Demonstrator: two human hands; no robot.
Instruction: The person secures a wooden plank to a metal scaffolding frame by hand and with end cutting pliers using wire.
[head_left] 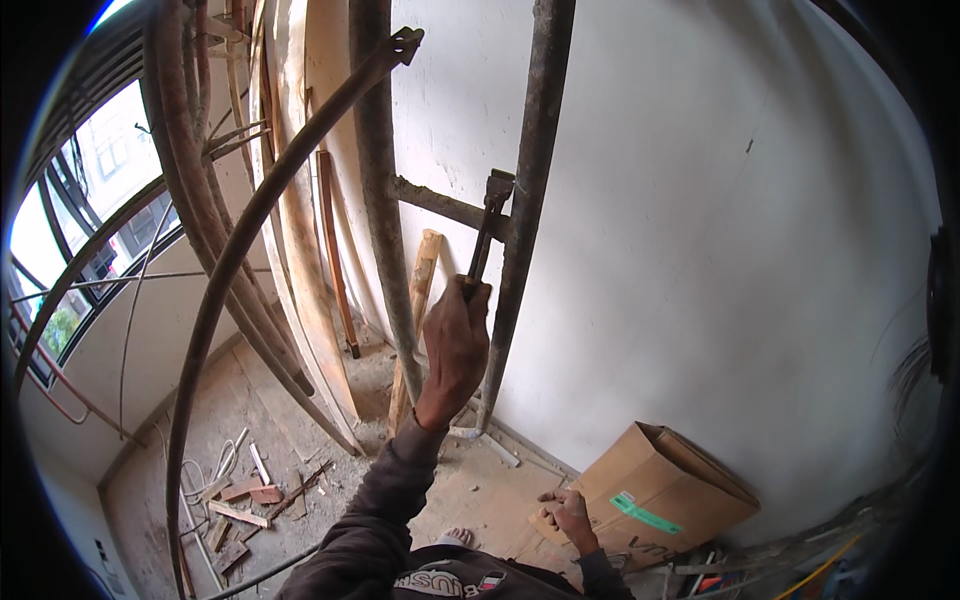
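Note:
My left hand (457, 335) is raised at arm's length, closed around the handle of a dark metal wrench (487, 230). The wrench points upward, its head close against the right upright of a grey, plaster-stained steel frame (536, 130). A short crossbar (440, 203) joins the frame's two uprights just behind the wrench. Whether its jaws grip anything is unclear. Lower down on the right, my right hand (569, 516) hangs with loosely bent, parted fingers and nothing visible in it. It is nearest to a brown cardboard box (665, 490) bearing green tape.
A long curved-looking pipe (235, 245) crosses in front on the left. Wooden boards (310, 230) lean near the corner. Wood scraps and brick pieces (265, 494) litter the floor. A white wall (720, 240) stands behind the frame, and a barred window (95, 190) is at left.

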